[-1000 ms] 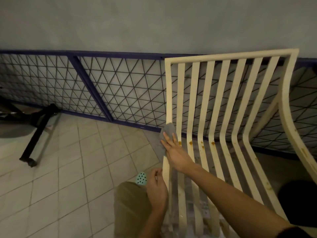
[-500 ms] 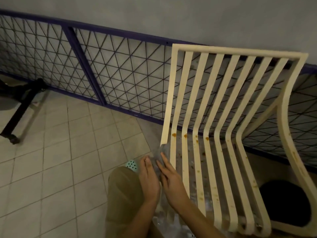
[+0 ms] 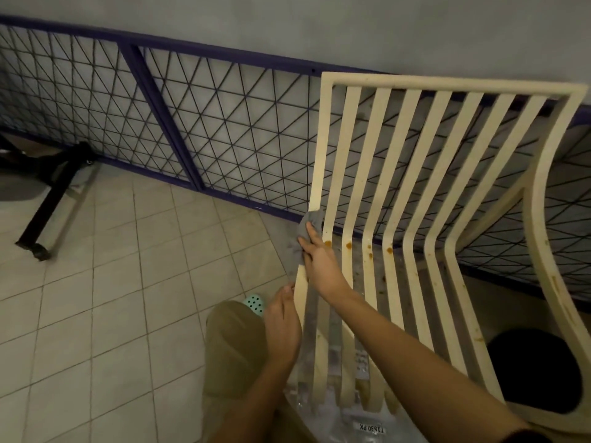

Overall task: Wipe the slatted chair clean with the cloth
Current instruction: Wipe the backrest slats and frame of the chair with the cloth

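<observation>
A cream slatted chair (image 3: 412, 174) stands in front of me, its slats bending from backrest to seat, with orange-brown stains near the bend. My right hand (image 3: 319, 260) presses a grey cloth (image 3: 303, 235) against the leftmost slat at the bend. My left hand (image 3: 283, 327) grips the left edge of the seat lower down. Part of the cloth is hidden under my fingers.
A purple-framed wire mesh fence (image 3: 198, 123) runs behind the chair along a grey wall. A black wheeled stand (image 3: 48, 199) sits at the far left on the tiled floor (image 3: 112, 282). My tan trouser knee (image 3: 233, 346) and a mint clog (image 3: 254, 303) are below. A dark round object (image 3: 537, 369) lies at right.
My right hand slid the cloth back up the left slat to the bend, after having pulled it down toward my left hand. My left hand stayed on the seat edge.
</observation>
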